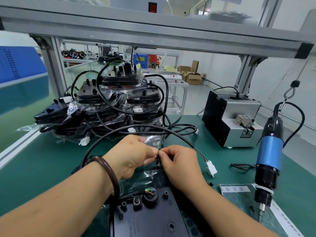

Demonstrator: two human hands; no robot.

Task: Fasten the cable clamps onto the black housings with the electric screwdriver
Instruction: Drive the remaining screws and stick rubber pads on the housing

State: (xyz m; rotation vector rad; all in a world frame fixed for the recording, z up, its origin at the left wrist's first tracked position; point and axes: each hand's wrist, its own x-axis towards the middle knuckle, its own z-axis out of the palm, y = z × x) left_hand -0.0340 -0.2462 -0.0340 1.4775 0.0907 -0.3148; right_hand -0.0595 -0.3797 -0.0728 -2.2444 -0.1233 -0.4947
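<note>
matt black plastic housing (150,218), glossy clear film (152,170), smooth green mat (42,168), brushed metal feeder (242,106).

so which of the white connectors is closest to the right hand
The white connector just right of the right hand, ending the cable with coloured wires showing. The others lie farther back, by the stack of bagged housings.

Your forearms come in from the lower left and lower right of the frame and converge near its centre. Your left hand (130,154) lies back-up, thumb and forefinger pinching the clear film (151,140). Your right hand (179,164) meets it almost fingertip to fingertip (its other fingers curled under), pinching the same film just beside.
</note>
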